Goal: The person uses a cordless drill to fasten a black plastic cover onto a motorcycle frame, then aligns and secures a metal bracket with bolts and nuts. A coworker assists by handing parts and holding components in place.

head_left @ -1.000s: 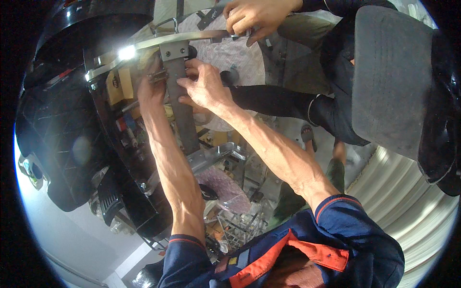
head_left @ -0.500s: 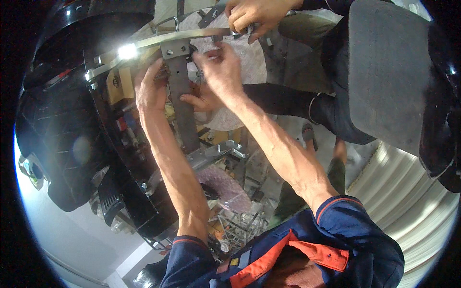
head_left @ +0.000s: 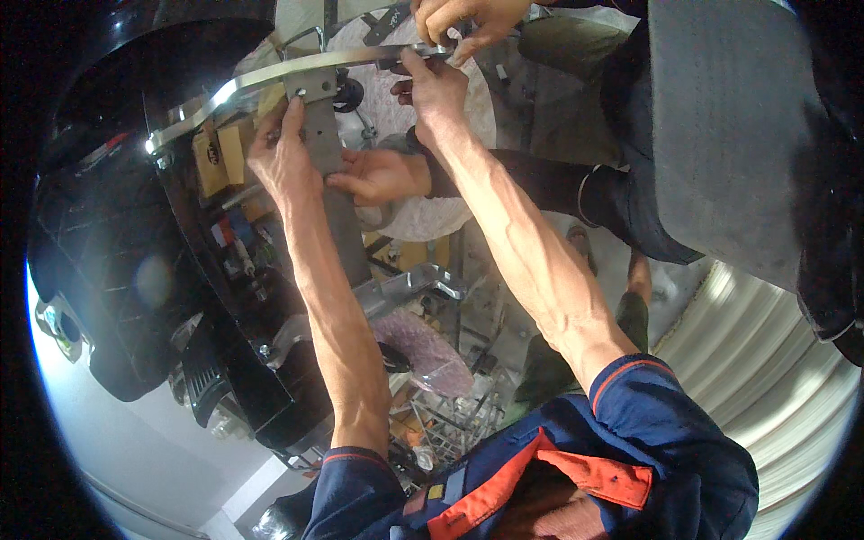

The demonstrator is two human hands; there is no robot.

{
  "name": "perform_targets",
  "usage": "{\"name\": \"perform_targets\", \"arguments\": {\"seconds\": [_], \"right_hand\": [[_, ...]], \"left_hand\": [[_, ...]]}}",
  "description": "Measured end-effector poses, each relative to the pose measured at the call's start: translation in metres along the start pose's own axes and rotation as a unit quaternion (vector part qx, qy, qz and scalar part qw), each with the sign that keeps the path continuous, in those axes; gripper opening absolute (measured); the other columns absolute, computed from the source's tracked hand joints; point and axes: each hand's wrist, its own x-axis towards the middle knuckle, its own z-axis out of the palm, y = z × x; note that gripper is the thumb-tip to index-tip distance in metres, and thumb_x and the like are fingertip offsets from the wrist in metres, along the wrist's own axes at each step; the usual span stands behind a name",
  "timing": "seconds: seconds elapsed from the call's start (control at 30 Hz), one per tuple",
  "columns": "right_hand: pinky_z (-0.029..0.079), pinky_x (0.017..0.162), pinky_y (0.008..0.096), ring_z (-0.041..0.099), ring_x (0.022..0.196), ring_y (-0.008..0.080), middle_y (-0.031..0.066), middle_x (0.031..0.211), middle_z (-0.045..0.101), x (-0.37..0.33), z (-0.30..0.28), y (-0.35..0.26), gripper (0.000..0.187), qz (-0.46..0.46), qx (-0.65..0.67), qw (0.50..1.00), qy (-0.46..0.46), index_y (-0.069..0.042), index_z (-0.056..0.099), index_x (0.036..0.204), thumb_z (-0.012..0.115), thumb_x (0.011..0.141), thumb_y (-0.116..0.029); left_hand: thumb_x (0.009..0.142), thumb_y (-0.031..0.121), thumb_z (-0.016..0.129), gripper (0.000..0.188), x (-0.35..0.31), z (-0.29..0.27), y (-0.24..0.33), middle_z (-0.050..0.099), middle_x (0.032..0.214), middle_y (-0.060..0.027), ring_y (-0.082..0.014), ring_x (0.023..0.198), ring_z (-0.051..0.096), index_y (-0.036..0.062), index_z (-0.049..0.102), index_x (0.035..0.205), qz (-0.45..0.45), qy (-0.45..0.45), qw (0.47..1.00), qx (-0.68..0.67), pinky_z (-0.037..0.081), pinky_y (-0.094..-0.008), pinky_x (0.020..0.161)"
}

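Observation:
A curved silvery metal bar [head_left: 342, 58] spans the top of the view. Beneath it is a grey metal bracket plate [head_left: 326, 135] with holes along its upper edge. My left hand [head_left: 286, 157] is closed around the plate's left side, its raised digit by a small bolt [head_left: 301, 92] in one hole; some fingers are hidden behind. My right hand [head_left: 439, 103] is near the bar's right part, one fingertip against its underside and the other fingers curled; whether it holds a small part I cannot see. A co-worker's hand [head_left: 472, 25] grips the bar's right end, and another co-worker's hand [head_left: 382, 175] supports the plate's right edge.
Dark machine bodywork [head_left: 117, 243] stands at left. A lower metal bracket [head_left: 409, 286] and a purplish wrapped disc [head_left: 432, 355] lie below the plate. Behind the bar is a pale round surface [head_left: 468, 112]. The co-worker's grey-padded seat or panel [head_left: 724, 135] fills the upper right.
My right hand has moved up and right, from beside the plate to the bar's right part. My left hand has shifted slightly, and the bar and plate have moved a little left and up.

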Motion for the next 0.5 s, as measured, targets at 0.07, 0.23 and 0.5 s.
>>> {"name": "perform_targets", "arguments": {"seconds": [0.07,0.23,0.5], "right_hand": [[0.048,0.051,0.0296,0.066,0.059,0.018,0.0119,0.089,0.073,0.002,-0.001,0.001,0.028,-0.006,-0.005,1.0,-0.019,0.002,0.066,0.101,0.073,0.091,-0.023],[0.049,0.056,0.0295,0.067,0.064,0.0169,0.0109,0.092,0.075,0.016,-0.035,-0.022,0.031,0.027,-0.146,0.983,-0.105,0.0,0.07,0.101,0.075,0.088,-0.028],[0.057,0.064,0.0326,0.071,0.071,0.0158,0.0114,0.091,0.075,0.086,-0.105,-0.016,0.029,-0.015,-0.654,0.754,-0.055,-0.001,0.075,0.102,0.078,0.08,-0.02]], "left_hand": [[0.086,0.013,0.079,0.036,0.0,0.0,0.0,0.071,0.1,-0.014,-0.0188,0.088,0.066,-0.0089,0.069,0.113,-0.001,0.004,1.0,-0.002,0.053,-0.0305,0.078],[0.086,0.012,0.078,0.031,-0.001,0.001,-0.001,0.071,0.1,-0.0136,-0.0187,0.088,0.066,-0.008,0.07,0.108,0.008,0.006,1.0,-0.005,0.052,-0.0306,0.077],[0.083,0.013,0.08,0.031,0.002,0.001,-0.007,0.071,0.104,-0.0132,-0.0201,0.09,0.066,-0.006,0.071,0.105,0.015,0.017,0.999,-0.027,0.053,-0.0334,0.08]]}}
